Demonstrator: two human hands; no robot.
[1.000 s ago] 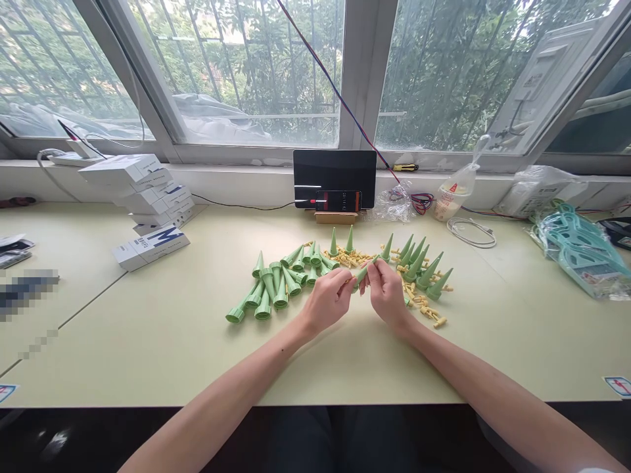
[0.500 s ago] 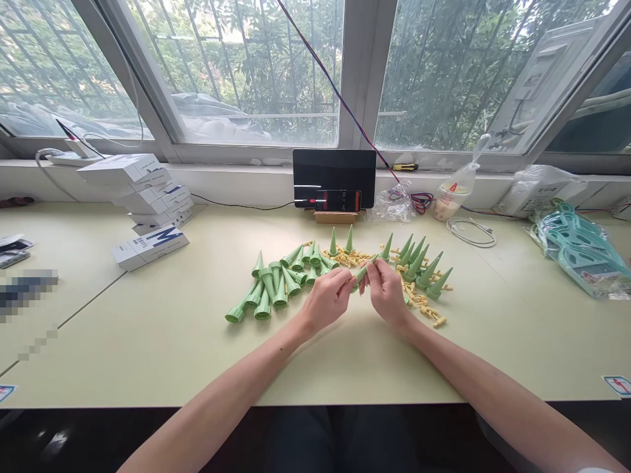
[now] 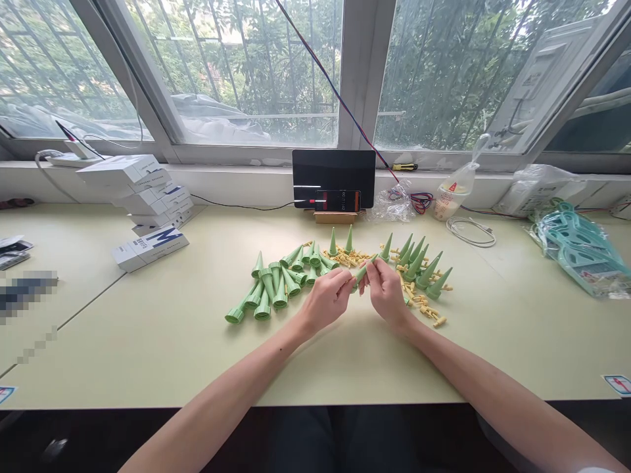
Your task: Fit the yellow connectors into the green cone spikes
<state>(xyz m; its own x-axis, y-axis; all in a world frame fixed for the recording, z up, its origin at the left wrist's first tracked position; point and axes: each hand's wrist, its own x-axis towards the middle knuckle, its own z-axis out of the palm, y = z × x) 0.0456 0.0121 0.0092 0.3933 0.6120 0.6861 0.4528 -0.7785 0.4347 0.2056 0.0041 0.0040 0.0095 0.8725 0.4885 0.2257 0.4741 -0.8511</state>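
Note:
Between my two hands, above the table, is a tilted green plastic watering spike (image 3: 363, 273). My right hand (image 3: 387, 289) is closed on its narrow upper part, thumb on top. At the wide lower end, my left hand (image 3: 328, 295) is closed in a pinch; its fingers hide whether a small part is there too. To the left lies a heap of green spikes (image 3: 267, 282), with open threaded ends showing. On the right, several spikes (image 3: 417, 263) stand or lean, some with yellow pieces at their bases. Small yellow valve-like parts (image 3: 424, 307) lie scattered behind and beside my right hand.
A black screen (image 3: 335, 167) with a phone (image 3: 338, 200) before it stands at the back. White boxes (image 3: 158, 203) are stacked at left. A bagged cup (image 3: 449, 197), a coiled white cable (image 3: 472, 232) and bagged teal items (image 3: 576, 246) sit at right.

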